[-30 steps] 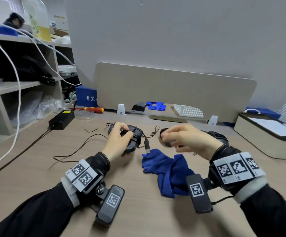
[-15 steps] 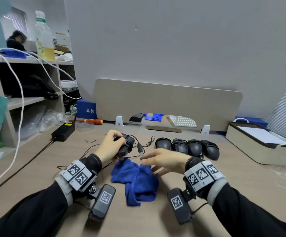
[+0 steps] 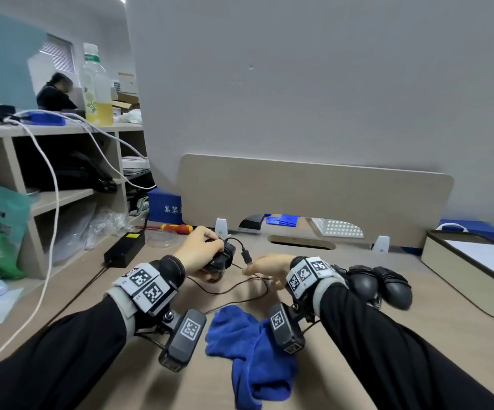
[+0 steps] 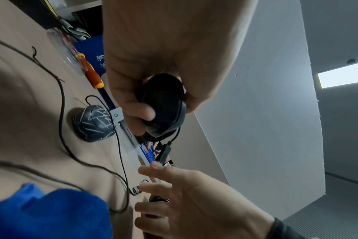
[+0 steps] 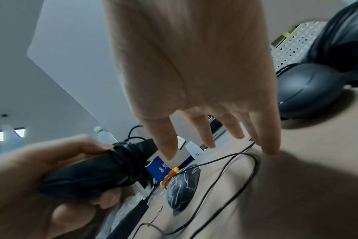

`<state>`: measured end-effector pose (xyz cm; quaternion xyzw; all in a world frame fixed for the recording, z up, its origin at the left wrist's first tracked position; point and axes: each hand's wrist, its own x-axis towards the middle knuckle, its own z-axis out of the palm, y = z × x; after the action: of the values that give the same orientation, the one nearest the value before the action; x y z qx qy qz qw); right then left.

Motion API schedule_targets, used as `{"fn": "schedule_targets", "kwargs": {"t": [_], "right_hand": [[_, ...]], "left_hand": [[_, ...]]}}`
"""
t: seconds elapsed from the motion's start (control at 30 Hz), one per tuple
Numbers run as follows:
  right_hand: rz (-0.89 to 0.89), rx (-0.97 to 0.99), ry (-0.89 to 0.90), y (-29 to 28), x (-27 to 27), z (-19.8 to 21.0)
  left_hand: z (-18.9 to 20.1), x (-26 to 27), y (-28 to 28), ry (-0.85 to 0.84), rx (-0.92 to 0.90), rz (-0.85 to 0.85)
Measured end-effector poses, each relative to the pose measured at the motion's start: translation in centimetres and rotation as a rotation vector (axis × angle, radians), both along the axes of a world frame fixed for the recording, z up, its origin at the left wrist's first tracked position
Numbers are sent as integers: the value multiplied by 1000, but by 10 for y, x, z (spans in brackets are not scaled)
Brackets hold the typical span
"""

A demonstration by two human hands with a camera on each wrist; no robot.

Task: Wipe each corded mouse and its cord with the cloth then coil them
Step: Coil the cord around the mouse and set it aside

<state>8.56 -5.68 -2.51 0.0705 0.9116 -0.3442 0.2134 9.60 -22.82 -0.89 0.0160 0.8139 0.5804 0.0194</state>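
Observation:
My left hand [image 3: 198,250] grips a black mouse [image 3: 223,257] above the desk, its cord wound around the body [image 5: 121,163]. The cord's USB plug [image 3: 246,257] dangles free to the right. My right hand [image 3: 265,266] is empty, its fingers [image 5: 168,142] straight, the fingertips close to the plug [image 4: 165,152]; whether they touch it I cannot tell. A grey-streaked mouse [image 4: 92,124] lies on the desk below, its loose cord [image 3: 240,287] trailing across the surface. The blue cloth [image 3: 248,350] lies crumpled near me between my wrists.
Several black mice with wound cords [image 3: 387,285] sit in a row right of my right wrist. A power brick [image 3: 124,250], a screwdriver [image 3: 177,228] and shelves [image 3: 62,196] are at the left. A beige divider [image 3: 313,199] backs the desk; a box [image 3: 470,276] stands at the right.
My right hand left the row of mice, passed over the cloth and now reaches the dangling plug. My left hand lifted the wound mouse. The head view has tilted up.

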Motion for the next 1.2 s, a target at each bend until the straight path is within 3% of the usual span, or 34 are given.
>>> {"fn": "schedule_targets", "kwargs": {"t": [0.13,0.23,0.43,0.53,0.63,0.8,1.0,1.1,1.2], "right_hand": [[79,32,30,-20,-28,-9],[120,-66,28,-34,-51,-29],[232,-296,-88,-60,-33,-21],[175,-312,-41,-34,-32,-13],[-3,-328,55,3,-31,-3],[-169,-347,216,49,-15,8],[-194,-341,206,83,-3,10],[-204,-341,188,95,-1,9],[-205,-347,176,103,1,6]], "left_hand": [[0,-20,-16,-4,-30,20],[0,-31,-27,41,-40,48],[3,-37,-29,84,-2,106],[3,-35,-16,85,7,78],[1,-38,4,148,-78,50],[-11,-47,41,221,-498,-32],[-23,-47,79,474,-1258,-88],[-32,-53,94,530,-1434,-108],[-44,-57,108,472,-1522,-213]]}}
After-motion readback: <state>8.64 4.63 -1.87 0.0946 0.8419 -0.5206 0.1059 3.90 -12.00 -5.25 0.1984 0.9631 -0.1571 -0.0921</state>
